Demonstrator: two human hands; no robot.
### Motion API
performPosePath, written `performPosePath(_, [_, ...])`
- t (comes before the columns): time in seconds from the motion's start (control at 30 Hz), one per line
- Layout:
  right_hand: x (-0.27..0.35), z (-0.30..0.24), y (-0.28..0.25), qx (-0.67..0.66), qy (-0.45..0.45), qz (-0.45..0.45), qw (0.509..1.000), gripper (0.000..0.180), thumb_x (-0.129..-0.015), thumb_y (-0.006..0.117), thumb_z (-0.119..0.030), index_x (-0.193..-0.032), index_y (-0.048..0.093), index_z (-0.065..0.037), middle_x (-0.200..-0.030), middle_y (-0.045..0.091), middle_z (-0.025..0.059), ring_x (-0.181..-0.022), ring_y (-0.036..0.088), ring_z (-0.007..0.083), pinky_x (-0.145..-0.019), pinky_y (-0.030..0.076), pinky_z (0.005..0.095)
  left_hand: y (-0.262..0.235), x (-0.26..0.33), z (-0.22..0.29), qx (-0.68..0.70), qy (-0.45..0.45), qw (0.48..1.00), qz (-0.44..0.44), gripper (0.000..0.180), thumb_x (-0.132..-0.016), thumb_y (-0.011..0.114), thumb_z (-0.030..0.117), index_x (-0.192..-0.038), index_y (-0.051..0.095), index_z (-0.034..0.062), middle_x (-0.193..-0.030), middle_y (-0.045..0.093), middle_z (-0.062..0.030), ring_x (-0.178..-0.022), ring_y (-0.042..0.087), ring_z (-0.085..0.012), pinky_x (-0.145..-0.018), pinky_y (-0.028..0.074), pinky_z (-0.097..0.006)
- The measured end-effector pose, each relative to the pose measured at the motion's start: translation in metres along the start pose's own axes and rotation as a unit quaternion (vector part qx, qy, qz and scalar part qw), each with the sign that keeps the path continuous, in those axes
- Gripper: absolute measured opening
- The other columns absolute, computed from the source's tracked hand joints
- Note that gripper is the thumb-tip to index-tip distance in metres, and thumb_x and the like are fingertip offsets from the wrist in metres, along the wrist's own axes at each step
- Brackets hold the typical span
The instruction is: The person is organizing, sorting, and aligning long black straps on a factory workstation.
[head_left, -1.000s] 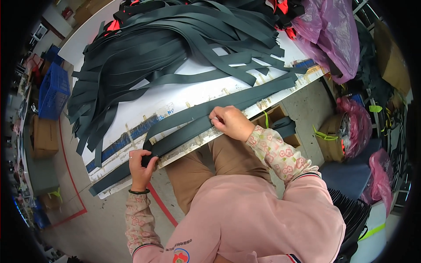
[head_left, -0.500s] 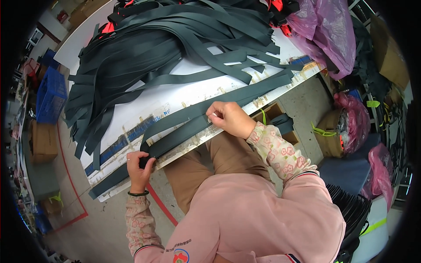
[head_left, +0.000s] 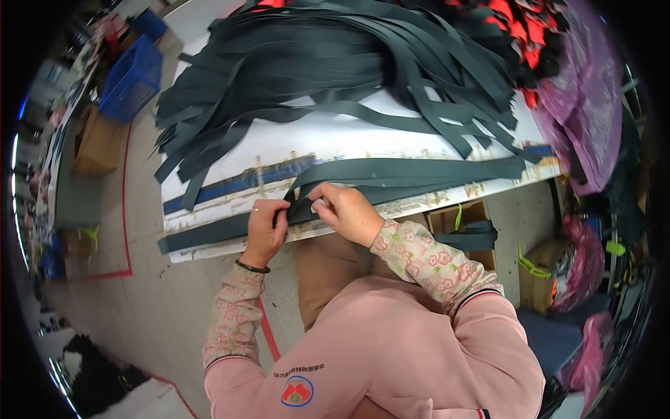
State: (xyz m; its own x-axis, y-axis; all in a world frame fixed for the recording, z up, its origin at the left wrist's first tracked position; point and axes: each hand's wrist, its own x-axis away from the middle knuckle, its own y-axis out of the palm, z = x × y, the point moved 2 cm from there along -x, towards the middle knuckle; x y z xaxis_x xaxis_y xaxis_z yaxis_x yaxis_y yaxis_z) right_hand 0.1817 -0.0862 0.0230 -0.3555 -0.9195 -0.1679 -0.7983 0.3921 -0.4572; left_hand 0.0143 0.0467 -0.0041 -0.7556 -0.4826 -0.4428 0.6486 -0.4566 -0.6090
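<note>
Dark grey-green webbing straps (head_left: 419, 172) lie lengthwise along the near edge of the white table (head_left: 349, 143). My left hand (head_left: 266, 227) is closed on one strap at the left part of this edge, thumb against bent fingers. Close to its right, my right hand (head_left: 347, 215) is pinched over the same straps. A small whitish thing (head_left: 319, 204) shows at its thumb and forefinger; its kind is too small to make out. Behind my hands a large heap of similar straps (head_left: 314, 66) spreads over the table, loose ends hanging toward me.
Red and black pieces (head_left: 527, 31) and a pink plastic bag (head_left: 583, 105) sit at the far right. Below the table edge stands an open cardboard box (head_left: 457, 218) with dark straps. A blue crate (head_left: 131, 78) and a carton (head_left: 100, 143) stand at the left.
My right hand has slid left along the straps and is now close to my left hand. The left hand keeps its hold on the strap. The whole view has shifted.
</note>
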Motion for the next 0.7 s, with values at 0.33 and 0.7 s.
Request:
performPosePath(0.33, [-0.005, -0.006, 0.032, 0.044, 0.033, -0.045, 0.997, 0.009, -0.085, 0.067, -0.012, -0.091, 0.066, -0.006, -0.072, 0.067, 0.0128, -0.065, 0.063, 0.0331, -0.075, 0.049, 0.0418, -0.007, 0.006, -0.004, -0.012, 0.017, 1.0, -0.019, 0.029, -0.08, 0.072, 0.011, -0.103, 0.054, 0.0071, -0.095, 0.06, -0.0085, -0.088, 0.055, -0.0308, -0.081, 0.043, -0.041])
performPosePath(0.7, [-0.003, -0.009, 0.033, 0.108, -0.014, -0.034, 0.993, 0.007, -0.085, 0.065, -0.012, -0.089, 0.067, -0.006, -0.069, 0.065, 0.0121, -0.063, 0.06, 0.0319, -0.074, 0.047, 0.0402, -0.004, 0.004, -0.006, 0.004, 0.046, 0.999, -0.008, 0.02, -0.083, 0.066, 0.003, -0.1, 0.057, 0.0081, -0.096, 0.063, -0.0062, -0.088, 0.056, -0.0302, -0.081, 0.043, -0.04])
